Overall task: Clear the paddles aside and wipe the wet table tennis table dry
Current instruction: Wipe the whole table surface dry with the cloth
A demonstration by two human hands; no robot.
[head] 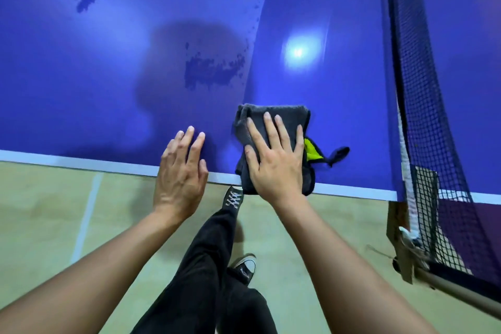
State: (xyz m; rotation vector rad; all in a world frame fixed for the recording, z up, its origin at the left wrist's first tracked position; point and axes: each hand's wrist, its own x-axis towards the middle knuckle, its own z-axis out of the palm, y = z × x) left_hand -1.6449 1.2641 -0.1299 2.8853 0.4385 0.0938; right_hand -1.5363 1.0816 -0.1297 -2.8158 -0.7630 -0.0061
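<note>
Right grip (276, 160) flat on cloth (287, 114), hiding its middle; left grip (181, 171) flat on table (81, 76).

The right grip (275, 154) covers much of the folded dark grey cloth (282, 114); beyond it the blue worktop (108, 89) is cut off.
</note>
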